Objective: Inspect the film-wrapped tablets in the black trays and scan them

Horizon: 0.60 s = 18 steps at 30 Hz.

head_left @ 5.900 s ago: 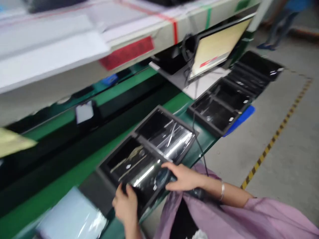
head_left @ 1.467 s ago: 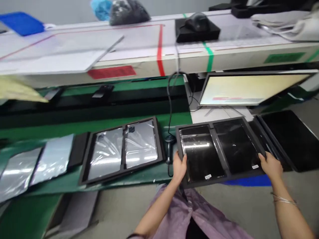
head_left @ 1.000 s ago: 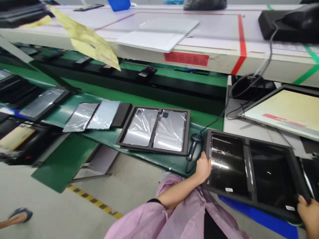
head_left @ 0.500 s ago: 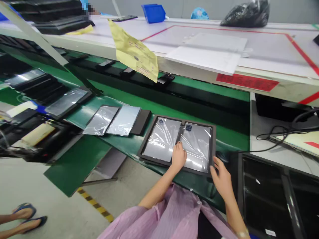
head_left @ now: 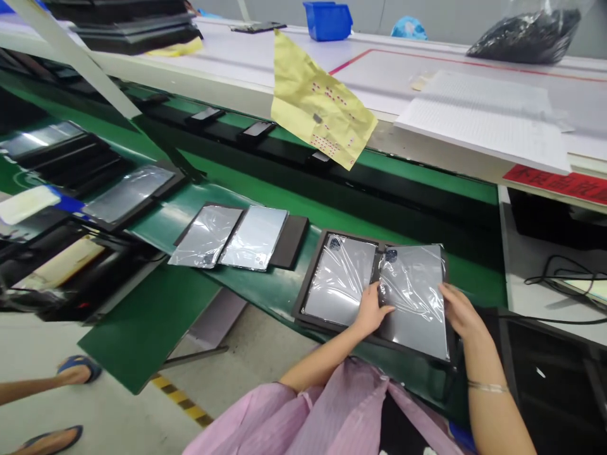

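Observation:
A dark foam tray [head_left: 309, 276] lies on the green bench with two compartments. In the left one rests a grey tablet [head_left: 344, 278] in clear film, its camera bump at the top. A second film-wrapped tablet [head_left: 415, 294] sits slightly raised and tilted over the right compartment. My left hand [head_left: 372, 311] grips its left edge, the thumb lying on its face. At the opposite edge, my right hand [head_left: 462, 309] holds it with the fingers partly hidden. Left of the tray lie two more wrapped tablets, a grey one [head_left: 206, 237] and a silver one [head_left: 256, 239].
A dark foam piece [head_left: 290, 242] lies beside the silver tablet. Above the bench, a shelf carries white paper sheets [head_left: 484, 117], a blue bin [head_left: 327, 21] and a hanging yellow sheet [head_left: 322, 101]. Black trays [head_left: 550, 366] stand at right. Another person's feet [head_left: 78, 370] show lower left.
My right hand has come from beside the tray onto the right tablet's edge. That tablet is now lifted slightly out of its compartment between both hands. The view has shifted.

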Motion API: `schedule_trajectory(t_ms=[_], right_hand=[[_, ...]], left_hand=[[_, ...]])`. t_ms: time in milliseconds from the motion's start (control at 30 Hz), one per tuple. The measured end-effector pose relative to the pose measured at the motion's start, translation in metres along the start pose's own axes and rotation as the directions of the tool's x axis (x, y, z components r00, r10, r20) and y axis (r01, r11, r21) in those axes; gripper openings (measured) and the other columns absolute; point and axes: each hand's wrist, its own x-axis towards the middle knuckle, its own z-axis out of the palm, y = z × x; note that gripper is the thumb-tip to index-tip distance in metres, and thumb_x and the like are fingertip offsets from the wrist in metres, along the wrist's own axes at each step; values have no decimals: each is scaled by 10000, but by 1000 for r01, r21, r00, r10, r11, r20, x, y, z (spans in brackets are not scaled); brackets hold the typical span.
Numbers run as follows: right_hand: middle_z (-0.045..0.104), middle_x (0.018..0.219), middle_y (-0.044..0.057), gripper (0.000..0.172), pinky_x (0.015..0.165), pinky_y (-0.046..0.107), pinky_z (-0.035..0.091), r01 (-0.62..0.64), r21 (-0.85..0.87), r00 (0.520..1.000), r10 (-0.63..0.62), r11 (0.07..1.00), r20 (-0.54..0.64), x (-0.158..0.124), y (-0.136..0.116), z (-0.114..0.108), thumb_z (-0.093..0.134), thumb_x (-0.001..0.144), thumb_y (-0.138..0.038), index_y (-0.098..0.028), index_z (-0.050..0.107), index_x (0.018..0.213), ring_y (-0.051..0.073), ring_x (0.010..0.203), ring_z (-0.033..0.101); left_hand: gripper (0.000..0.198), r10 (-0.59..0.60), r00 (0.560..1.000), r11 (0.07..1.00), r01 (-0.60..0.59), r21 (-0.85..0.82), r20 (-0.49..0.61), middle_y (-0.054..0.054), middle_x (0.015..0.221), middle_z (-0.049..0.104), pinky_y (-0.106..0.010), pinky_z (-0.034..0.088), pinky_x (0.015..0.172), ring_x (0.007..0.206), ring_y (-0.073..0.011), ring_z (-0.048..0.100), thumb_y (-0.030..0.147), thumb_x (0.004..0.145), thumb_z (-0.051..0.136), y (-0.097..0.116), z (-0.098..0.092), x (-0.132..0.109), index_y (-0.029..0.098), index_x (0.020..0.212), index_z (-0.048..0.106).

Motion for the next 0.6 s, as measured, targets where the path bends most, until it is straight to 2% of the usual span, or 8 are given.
schedule_trajectory(t_ms=[67, 200, 300, 400, 467, 533, 567, 600], right_hand=[[702, 779, 94, 480, 649, 352, 529, 8, 79, 1000, -9, 997, 11, -4, -13, 4, 651, 688, -574, -146, 633, 904, 246, 705, 663], [687, 748, 53, 481, 658, 321, 507, 65, 169, 995, -50, 983, -89, -34, -37, 9, 698, 681, -558, -147, 640, 923, 202, 681, 629], [687, 788, 26, 401, 725, 294, 499, 183, 261, 957, -111, 948, -269, -71, -61, 3, 711, 709, -487, -181, 650, 962, 176, 744, 631], [685, 810, 43, 317, 768, 304, 483, 329, 273, 880, -188, 904, -436, -107, -90, -2, 714, 725, -410, -183, 671, 942, 195, 812, 631], [678, 819, 59, 295, 750, 316, 476, 359, 198, 827, -213, 912, -520, -125, -105, -2, 682, 751, -418, -171, 682, 913, 210, 810, 619], [679, 848, 48, 277, 749, 321, 473, 349, 133, 763, -199, 928, -615, -139, -117, -1, 669, 762, -422, -184, 688, 903, 206, 799, 607], [685, 865, 36, 264, 759, 324, 477, 338, 114, 737, -188, 934, -649, -144, -120, -1, 670, 763, -417, -204, 689, 917, 206, 808, 608], [694, 877, 24, 254, 764, 333, 486, 324, 82, 727, -192, 943, -660, -149, -123, -1, 661, 774, -413, -231, 688, 949, 213, 821, 618]], left_hand=[[781, -35, 999, 996, 36, -78, 12, -205, 1257, 527, -436, 491, 916, 1067, -277, 579, 167, 621, 791, 1, -7, 7, 110, 1300, 408], [588, -55, 998, 978, 47, -202, -31, -218, 1195, 556, -399, 522, 817, 939, -228, 617, 298, 842, 573, 26, -32, 24, 72, 1335, 346], [458, 25, 998, 959, -40, -279, -57, -111, 1020, 626, -285, 518, 650, 721, -142, 599, 346, 894, 488, 74, -59, 27, 124, 1288, 420], [231, 224, 952, 908, -281, -310, -207, -28, 774, 618, -197, 455, 528, 651, -113, 571, 368, 859, 571, 135, -88, 11, 146, 907, 614], [154, 393, 857, 862, -470, -192, -333, -5, 698, 599, -179, 444, 503, 622, -99, 565, 290, 861, 585, 172, -105, -7, 154, 792, 608], [66, 631, 652, 749, -653, 111, -421, 7, 676, 607, -200, 472, 526, 600, -97, 561, 178, 841, 601, 195, -119, -29, 172, 776, 611], [53, 740, 546, 661, -700, 272, -392, 10, 683, 625, -224, 497, 546, 603, -108, 570, 144, 815, 625, 199, -125, -41, 193, 798, 628], [115, 821, 468, 569, -716, 404, -327, 13, 701, 649, -257, 523, 563, 614, -127, 585, 124, 784, 653, 198, -130, -54, 226, 836, 648]])
